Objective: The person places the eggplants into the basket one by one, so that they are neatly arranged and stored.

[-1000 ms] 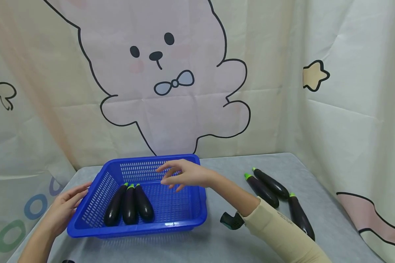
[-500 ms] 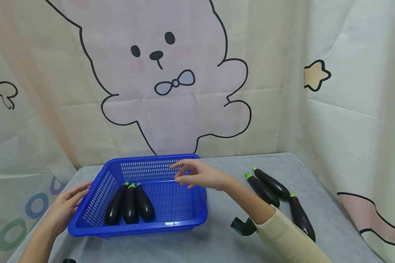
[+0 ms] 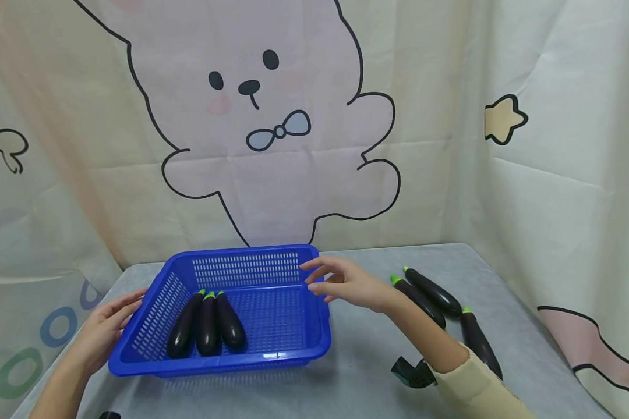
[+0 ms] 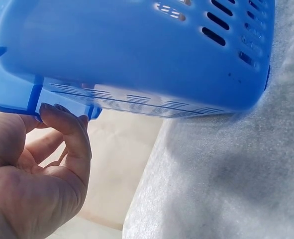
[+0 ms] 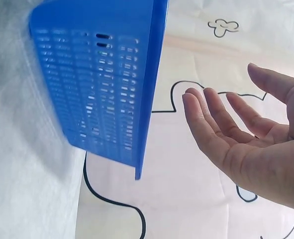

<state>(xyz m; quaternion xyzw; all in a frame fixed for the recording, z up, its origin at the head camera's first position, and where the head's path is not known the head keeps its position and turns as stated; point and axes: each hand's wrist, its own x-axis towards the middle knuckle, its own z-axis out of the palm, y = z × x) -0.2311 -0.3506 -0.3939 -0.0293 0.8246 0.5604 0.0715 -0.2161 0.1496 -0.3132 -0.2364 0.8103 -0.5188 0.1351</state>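
Three dark eggplants point(image 3: 207, 327) lie side by side in the left part of a blue plastic basket point(image 3: 217, 368). At the basket's left side, my left hand point(image 3: 102, 329) holds the rim; the left wrist view shows its curled fingers point(image 4: 69, 129) at the rim's edge. My right hand point(image 3: 351, 285) hovers by the basket's right edge, holding nothing. In the right wrist view its fingers point(image 5: 219, 124) are spread loosely, apart from the basket wall point(image 5: 97, 79). To the right on the table are three more eggplants, one of them point(image 3: 479, 340) nearer the front.
A grey cloth covers the table point(image 3: 356, 372). A printed curtain point(image 3: 424, 192) hangs behind and at both sides. A black strap-like piece point(image 3: 413, 372) is at the right forearm. Part of a dark object point(image 3: 110, 415) shows at the bottom edge.
My right hand has moved right, from above the basket's inside to its right edge, staying empty. The left hand, basket and eggplants stay in place.
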